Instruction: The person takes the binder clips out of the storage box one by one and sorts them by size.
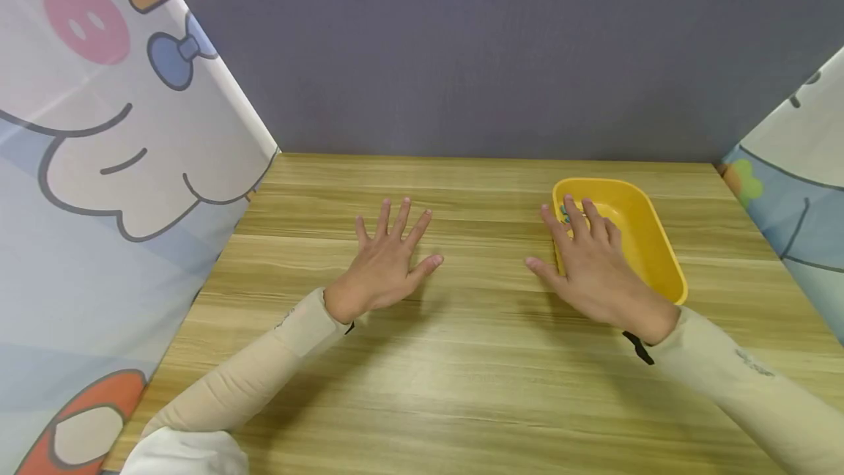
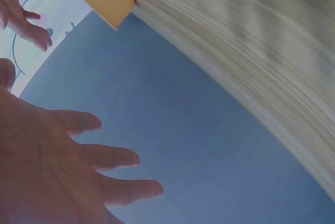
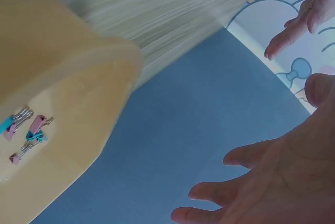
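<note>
My left hand (image 1: 385, 270) is held over the wooden table (image 1: 422, 387), palm down with fingers spread, and holds nothing. The right hand (image 1: 596, 270) hovers with its fingers apart above the near left side of a yellow tray (image 1: 649, 240), hiding part of it. Several small pink and blue binder clips (image 3: 36, 124) lie inside the tray in the right wrist view. In the head view only a few bits of blue show past the right fingers. The left wrist view shows the left palm (image 2: 47, 161) with nothing in it.
A dark grey panel (image 1: 488, 50) stands along the table's far edge. Cloth with cartoon prints (image 1: 152, 167) hangs at the left, and a similar printed cloth (image 1: 811, 167) hangs at the right. The tray stands toward the table's back right.
</note>
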`<state>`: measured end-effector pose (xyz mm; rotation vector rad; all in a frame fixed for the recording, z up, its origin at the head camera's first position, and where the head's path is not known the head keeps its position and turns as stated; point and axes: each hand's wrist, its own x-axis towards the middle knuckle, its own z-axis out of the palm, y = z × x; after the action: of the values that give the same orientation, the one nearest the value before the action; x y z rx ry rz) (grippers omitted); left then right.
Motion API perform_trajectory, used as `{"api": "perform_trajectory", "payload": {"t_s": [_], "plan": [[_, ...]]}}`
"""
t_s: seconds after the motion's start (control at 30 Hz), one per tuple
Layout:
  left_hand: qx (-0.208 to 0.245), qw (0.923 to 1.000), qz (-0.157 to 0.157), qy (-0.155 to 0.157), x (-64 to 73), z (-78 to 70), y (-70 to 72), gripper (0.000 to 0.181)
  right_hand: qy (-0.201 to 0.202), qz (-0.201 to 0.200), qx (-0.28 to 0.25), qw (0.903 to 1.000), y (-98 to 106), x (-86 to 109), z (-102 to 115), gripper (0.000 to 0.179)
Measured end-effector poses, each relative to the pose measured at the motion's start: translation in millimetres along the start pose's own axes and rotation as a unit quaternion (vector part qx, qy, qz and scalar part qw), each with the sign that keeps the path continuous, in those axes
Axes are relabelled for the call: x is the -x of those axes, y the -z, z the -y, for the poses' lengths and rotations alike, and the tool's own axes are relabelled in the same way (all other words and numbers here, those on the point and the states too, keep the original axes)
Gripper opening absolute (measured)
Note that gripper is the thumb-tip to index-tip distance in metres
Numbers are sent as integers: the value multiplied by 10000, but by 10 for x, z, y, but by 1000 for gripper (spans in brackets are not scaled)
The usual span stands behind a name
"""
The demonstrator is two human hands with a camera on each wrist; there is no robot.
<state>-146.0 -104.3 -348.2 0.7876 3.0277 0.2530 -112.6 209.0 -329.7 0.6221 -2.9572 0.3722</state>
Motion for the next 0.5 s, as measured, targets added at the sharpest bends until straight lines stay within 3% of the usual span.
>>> {"api": "perform_trajectory", "payload": {"t_s": [0.3,0.5], "plan": [[335,9993,-130,-86,-21,-5,1,78,-223,-26,-114,9997,53,29,-143,73],[282,9993,-125,-199,-44,-14,-2,77,-367,57,-392,9985,105,70,-263,72]]}}
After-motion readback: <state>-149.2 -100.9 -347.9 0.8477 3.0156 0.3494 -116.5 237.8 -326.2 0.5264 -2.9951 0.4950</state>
